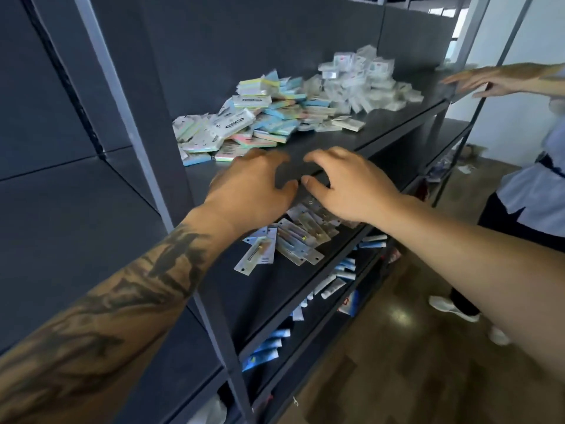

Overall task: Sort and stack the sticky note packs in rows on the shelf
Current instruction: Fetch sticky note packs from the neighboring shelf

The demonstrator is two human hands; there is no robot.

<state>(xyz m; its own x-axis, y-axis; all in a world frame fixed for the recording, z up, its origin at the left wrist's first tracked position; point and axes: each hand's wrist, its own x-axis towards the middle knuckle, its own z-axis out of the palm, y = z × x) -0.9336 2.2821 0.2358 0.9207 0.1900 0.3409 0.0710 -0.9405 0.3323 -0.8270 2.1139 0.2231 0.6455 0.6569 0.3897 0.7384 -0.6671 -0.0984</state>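
A loose heap of sticky note packs [250,120] in pastel blue, pink and yellow lies on the dark shelf [336,142], toward its left. Further back right sits a second pile of clear-wrapped white packs [360,84]. My left hand [253,185] and my right hand [345,185] hover side by side over the shelf's front edge, just short of the heap. Both have loosely curled fingers and hold nothing. The left hand's fingertips reach close to the nearest packs.
The shelf below holds several carded pens [287,243]; lower shelves hold tubes [336,280]. Grey metal uprights [134,123] frame the bay on the left. Another person [532,185] stands at the right, one hand [477,82] stretched over the shelf's far end.
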